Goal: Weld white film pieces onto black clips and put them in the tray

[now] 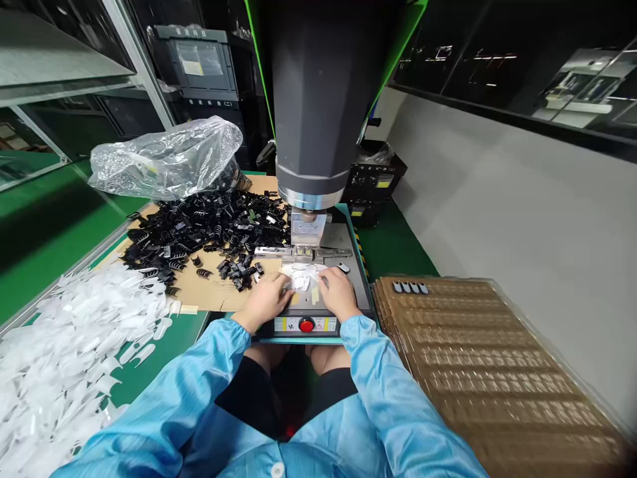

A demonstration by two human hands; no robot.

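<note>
Green bench mat (137,375), lower left, under a broad heap of white pieces (74,345). Beyond, brown cardboard (219,295) under a heap of black parts (199,226), with a clear plastic bag (169,156) at its back edge. Dark crates (199,63) stacked behind. To the right, pale wall (497,192) below a dark window (497,66).

In the middle, a bulky dark machine head (313,99) overhead, blocking sight of the bench behind; metal block (307,229) beneath, close above the work. Red button (307,324) at the front of the grey base plate (355,295). Black bins (373,179) behind, to the right. Nearer, a stack of brownish trays (472,345), four small pale pieces (411,287) along the top row.

On the base plate, between both hands, a white workpiece (301,275). Left hand (269,299) with fingers bent, right hand (339,292) likewise, fingertips at opposite sides of it; pinching or merely resting, cannot tell.
</note>
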